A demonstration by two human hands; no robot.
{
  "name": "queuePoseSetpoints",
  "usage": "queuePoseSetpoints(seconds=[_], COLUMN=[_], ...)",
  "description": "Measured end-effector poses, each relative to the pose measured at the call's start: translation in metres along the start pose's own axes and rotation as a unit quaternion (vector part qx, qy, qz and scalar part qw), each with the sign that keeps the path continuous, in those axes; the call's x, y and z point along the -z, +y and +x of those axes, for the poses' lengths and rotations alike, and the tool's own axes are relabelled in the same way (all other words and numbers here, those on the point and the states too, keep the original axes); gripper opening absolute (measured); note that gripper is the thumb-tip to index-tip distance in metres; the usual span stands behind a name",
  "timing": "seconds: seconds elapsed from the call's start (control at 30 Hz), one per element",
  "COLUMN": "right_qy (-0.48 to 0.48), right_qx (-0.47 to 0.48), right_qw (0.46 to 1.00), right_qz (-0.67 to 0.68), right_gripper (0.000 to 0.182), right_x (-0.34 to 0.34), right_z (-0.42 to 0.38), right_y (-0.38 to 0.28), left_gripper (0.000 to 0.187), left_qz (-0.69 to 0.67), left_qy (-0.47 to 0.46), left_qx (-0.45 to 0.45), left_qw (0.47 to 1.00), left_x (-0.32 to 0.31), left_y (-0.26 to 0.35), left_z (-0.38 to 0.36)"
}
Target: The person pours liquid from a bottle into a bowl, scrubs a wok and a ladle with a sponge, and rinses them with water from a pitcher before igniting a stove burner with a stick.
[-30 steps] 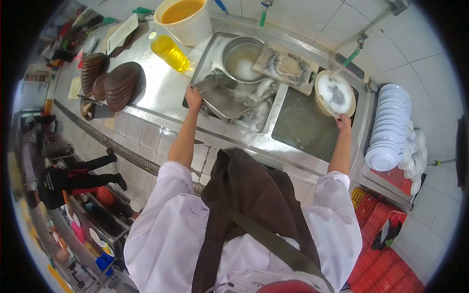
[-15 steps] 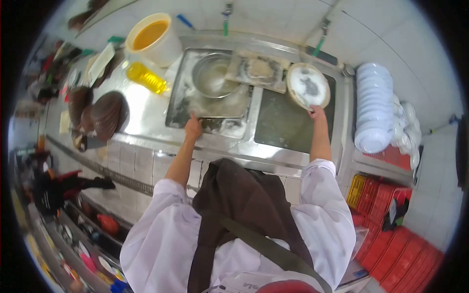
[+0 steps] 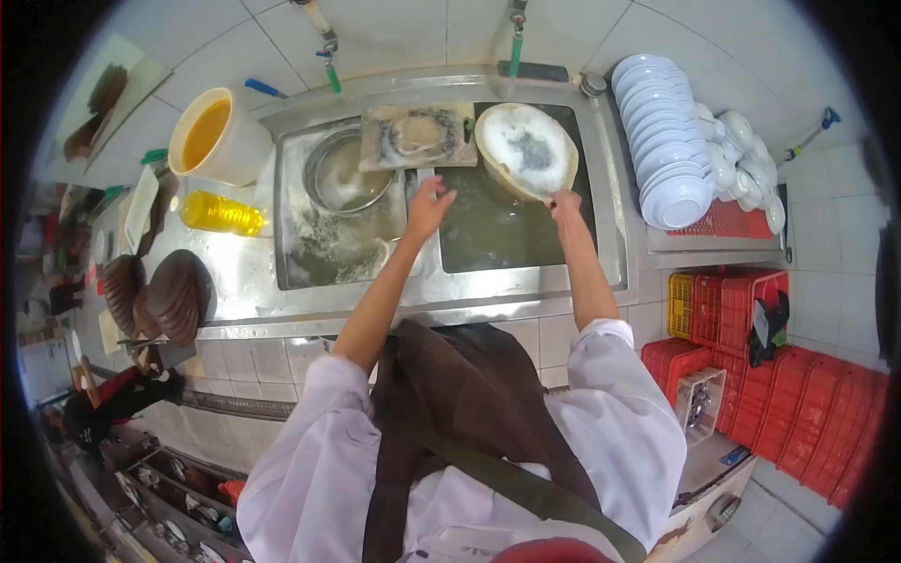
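White tiles (image 3: 404, 38) back the double sink (image 3: 507, 289). From afar, I see the left hand (image 3: 430, 205) has released the metal tray, fingers loosely spread near the divider (image 3: 430, 246); only the right hand (image 3: 565, 201) holds anything, pinching the rim of the sudsy bowl (image 3: 507, 182) over the right basin (image 3: 497, 246).

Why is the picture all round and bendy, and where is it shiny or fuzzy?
In the head view, corners are black and lines curve, probably from a very wide lens; the head view also shows white glare on the steel counter near the yellow bottle, and bright suds in the tan bowl at the right hand; the head view's far left looks fuzzy.
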State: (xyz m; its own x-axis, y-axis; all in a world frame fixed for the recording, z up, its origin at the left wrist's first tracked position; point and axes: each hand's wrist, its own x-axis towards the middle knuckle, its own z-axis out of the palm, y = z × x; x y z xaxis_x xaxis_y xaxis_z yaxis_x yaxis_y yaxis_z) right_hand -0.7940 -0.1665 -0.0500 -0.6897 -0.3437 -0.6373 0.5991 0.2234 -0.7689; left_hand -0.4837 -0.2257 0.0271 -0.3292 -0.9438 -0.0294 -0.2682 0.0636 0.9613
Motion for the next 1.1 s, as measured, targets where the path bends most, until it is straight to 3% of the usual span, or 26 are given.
queuePoseSetpoints(seconds=[0.03, 0.1, 0.23, 0.3, 0.33, 0.37, 0.43, 0.53, 0.63, 0.77, 0.97, 1.03, 1.1], right_qy=[0.001, 0.009, 0.000, -0.008, -0.015, -0.022, -0.060, -0.082, -0.122, -0.156, -0.268, -0.267, -0.322], right_qx=[-0.009, -0.002, 0.018, 0.026, 0.033, 0.026, 0.027, 0.062, 0.111, 0.124, 0.157, 0.117, 0.127], right_qw=[1.000, 1.000, 0.997, 0.997, 0.997, 0.996, 0.995, 0.974, 0.977, 0.966, 0.921, 0.901, 0.890], right_qz=[0.010, -0.010, -0.070, -0.075, -0.075, -0.083, -0.077, -0.204, -0.137, -0.162, -0.234, -0.321, -0.298], right_gripper=[0.019, 0.019, 0.019, 0.020, 0.020, 0.020, 0.022, 0.024, 0.025, 0.024, 0.026, 0.026, 0.029], right_x=[0.007, 0.022, 0.050, 0.064, 0.069, 0.081, 0.091, 0.100, 0.098, 0.077, 0.031, 0.006, -0.010], right_z=[-0.011, -0.027, -0.059, -0.069, -0.074, -0.077, -0.073, -0.106, -0.129, -0.173, -0.212, -0.241, -0.245], right_y=[0.002, 0.009, 0.017, 0.025, 0.030, 0.041, 0.047, 0.034, 0.028, 0.007, 0.030, 0.032, 0.058], left_gripper=[0.044, 0.052, 0.050, 0.043, 0.037, 0.037, 0.033, 0.029, 0.025, 0.033, 0.039, 0.044, 0.043], left_qz=[-0.084, -0.105, -0.075, 0.176, 0.194, 0.196, 0.202, 0.153, 0.113, 0.082, -0.029, -0.094, -0.086], left_qy=[-0.028, -0.059, -0.140, -0.093, -0.038, -0.032, -0.018, 0.012, 0.044, 0.082, 0.176, 0.218, 0.245], left_qx=[0.121, 0.199, 0.293, 0.169, 0.092, 0.102, 0.009, 0.020, -0.007, 0.003, -0.015, 0.008, 0.014], left_qw=[0.989, 0.973, 0.943, 0.965, 0.976, 0.975, 0.979, 0.988, 0.993, 0.993, 0.984, 0.971, 0.966], left_x=[-0.017, -0.043, -0.073, -0.089, -0.097, -0.097, -0.093, -0.065, -0.040, 0.003, 0.067, 0.087, 0.112], left_y=[0.015, 0.024, 0.010, -0.015, -0.028, -0.031, -0.029, 0.016, 0.020, 0.050, 0.039, 0.032, 0.033], left_z=[0.016, 0.052, 0.086, 0.083, 0.075, 0.062, 0.050, 0.012, -0.017, -0.061, -0.127, -0.149, -0.173])
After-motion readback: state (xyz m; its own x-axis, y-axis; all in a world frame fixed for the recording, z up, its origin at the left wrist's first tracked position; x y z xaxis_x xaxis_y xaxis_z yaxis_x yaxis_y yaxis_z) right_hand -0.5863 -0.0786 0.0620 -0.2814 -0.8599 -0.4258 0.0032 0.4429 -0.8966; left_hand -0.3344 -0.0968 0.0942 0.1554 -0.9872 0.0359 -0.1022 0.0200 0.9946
